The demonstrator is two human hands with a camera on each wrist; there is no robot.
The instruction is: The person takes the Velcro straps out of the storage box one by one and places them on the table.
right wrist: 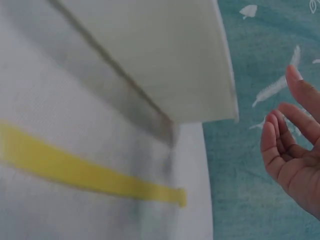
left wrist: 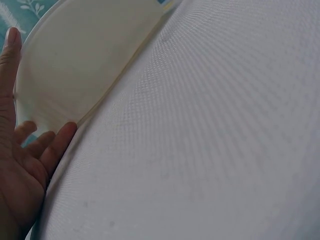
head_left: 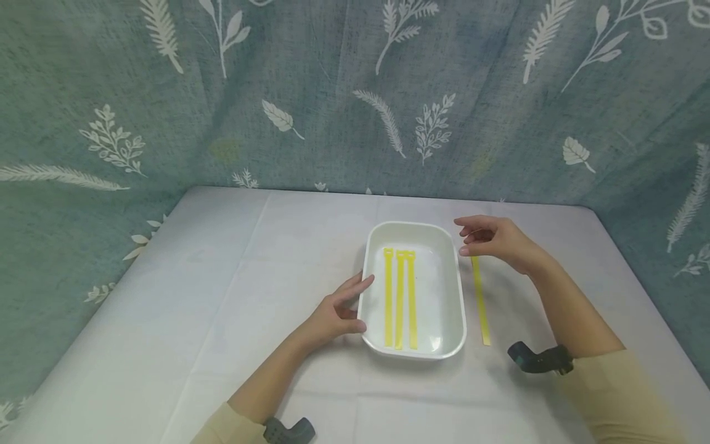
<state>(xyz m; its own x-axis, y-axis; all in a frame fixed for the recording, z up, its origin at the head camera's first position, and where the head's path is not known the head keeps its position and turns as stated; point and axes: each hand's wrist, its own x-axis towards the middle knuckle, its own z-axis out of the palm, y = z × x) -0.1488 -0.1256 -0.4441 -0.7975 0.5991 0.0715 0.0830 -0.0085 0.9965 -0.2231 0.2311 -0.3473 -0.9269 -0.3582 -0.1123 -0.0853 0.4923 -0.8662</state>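
Observation:
A white rectangular tray (head_left: 450,296) with rounded corners stands on the table, three flat yellow cable straps (head_left: 388,299) lying lengthwise side by side inside it. Each has a wider, slotted head at its far end. My left hand (head_left: 337,313) rests against the tray's left side, index fingertip over the rim and thumb near the front left; its fingertips also touch the wall in the left wrist view. Beside the tray's far right corner hovers my right hand (head_left: 493,239), fingers loosely bent and holding nothing. Below it, a fourth yellow strap (head_left: 481,308) lies on the table, right of the tray.
A white cloth (head_left: 266,296) with faint creases covers the table. Behind and around it hangs a blue-green curtain (head_left: 333,142) with white leaf prints. Dark wrist-worn devices (head_left: 540,359) sit at both sleeves.

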